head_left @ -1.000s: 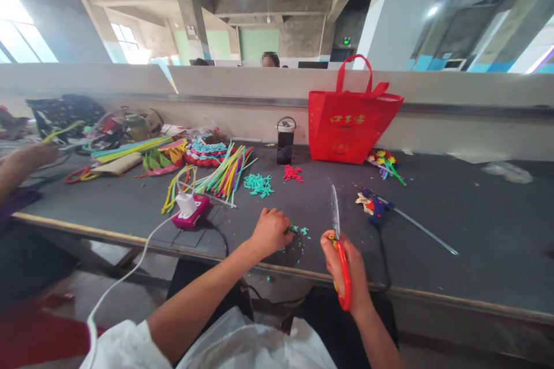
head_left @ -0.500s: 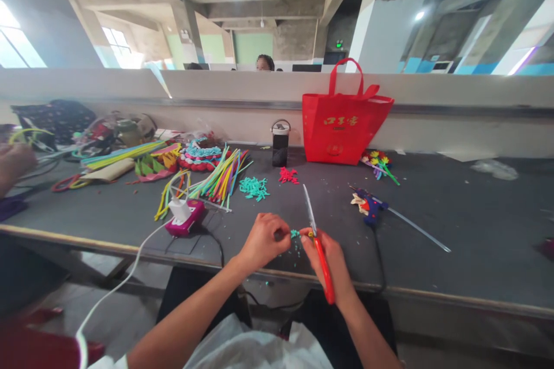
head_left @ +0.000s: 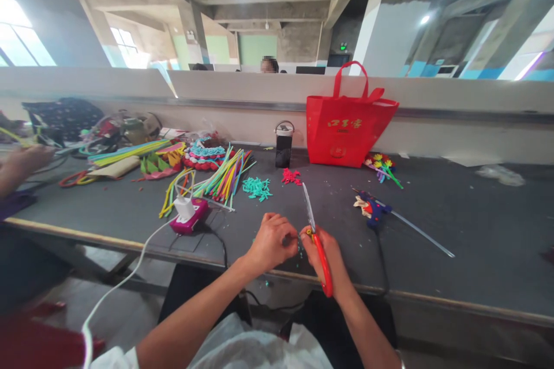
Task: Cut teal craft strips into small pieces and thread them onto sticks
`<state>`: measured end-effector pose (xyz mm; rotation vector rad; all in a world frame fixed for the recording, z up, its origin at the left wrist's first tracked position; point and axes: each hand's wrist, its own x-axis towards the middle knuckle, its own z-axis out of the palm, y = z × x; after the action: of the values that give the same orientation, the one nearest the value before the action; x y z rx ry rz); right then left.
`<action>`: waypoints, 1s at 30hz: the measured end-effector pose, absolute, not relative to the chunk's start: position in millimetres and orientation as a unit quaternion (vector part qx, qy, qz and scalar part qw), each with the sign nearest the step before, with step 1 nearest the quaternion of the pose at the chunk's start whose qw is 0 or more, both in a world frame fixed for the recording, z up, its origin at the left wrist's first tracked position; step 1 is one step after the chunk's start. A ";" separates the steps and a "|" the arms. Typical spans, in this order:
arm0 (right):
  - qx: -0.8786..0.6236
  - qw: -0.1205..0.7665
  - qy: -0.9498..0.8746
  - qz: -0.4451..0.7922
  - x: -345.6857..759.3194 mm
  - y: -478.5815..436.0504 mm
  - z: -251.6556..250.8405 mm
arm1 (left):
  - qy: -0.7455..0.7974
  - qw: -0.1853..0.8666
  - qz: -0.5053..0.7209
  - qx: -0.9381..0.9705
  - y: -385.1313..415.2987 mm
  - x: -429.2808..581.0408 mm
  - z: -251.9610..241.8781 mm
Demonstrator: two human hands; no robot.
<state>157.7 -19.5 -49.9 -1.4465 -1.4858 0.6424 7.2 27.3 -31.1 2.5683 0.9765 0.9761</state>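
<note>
Overall, the desk (head_left: 480,225) carries everything. At its back edge stands a red bag (head_left: 341,134), upright, its contents hidden; to the left is a black bottle (head_left: 284,151) with a pale, looped lid, its inside unseen. Near the middle of the front edge, the scissors (head_left: 321,253) show a red handle and silvery blades pointing toward the back edge. The right hand (head_left: 335,259) is closed around the handle. Just beside it, the left hand (head_left: 272,244) curls thumb toward fingers; whether it grips anything, I cannot tell. Between hands and back edge lie a teal heap (head_left: 257,188) and a smaller red heap (head_left: 291,176). Compared with one second ago, the hands have come from well apart to nearly meeting, and fewer teal scraps (head_left: 301,252) show between them.
</note>
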 end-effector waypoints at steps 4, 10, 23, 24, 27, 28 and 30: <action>-0.594 0.464 -0.613 0.235 160.0 -12.4 -57.6 | 0.348 0.128 0.337 0.865 27.7 8.9 -28.6; -0.596 0.486 -0.588 0.252 162.3 -8.4 -66.3 | 0.322 0.165 0.333 0.871 30.2 13.9 -33.2; -0.614 0.517 -0.551 0.228 162.6 -9.1 -73.3 | 0.400 0.020 0.274 0.874 50.0 -17.7 -50.7; -0.617 0.513 -0.553 0.225 162.2 -9.5 -73.2 | 0.414 0.030 0.285 0.864 48.9 -18.4 -48.3; -0.622 0.498 -0.564 0.216 161.4 -11.1 -71.9 | 0.434 0.095 0.326 0.835 40.1 -14.2 -36.4; -0.624 0.493 -0.568 0.212 161.3 -11.8 -71.2 | 0.425 0.114 0.337 0.832 36.2 -11.3 -32.4; -0.628 0.482 -0.576 0.204 161.2 -13.2 -69.2 | 0.395 0.136 0.352 0.838 28.5 -4.8 -26.6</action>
<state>161.2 -13.2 -69.2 -1.5311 -1.4047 0.4972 -4.8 28.5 -26.6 2.4262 1.1433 1.0194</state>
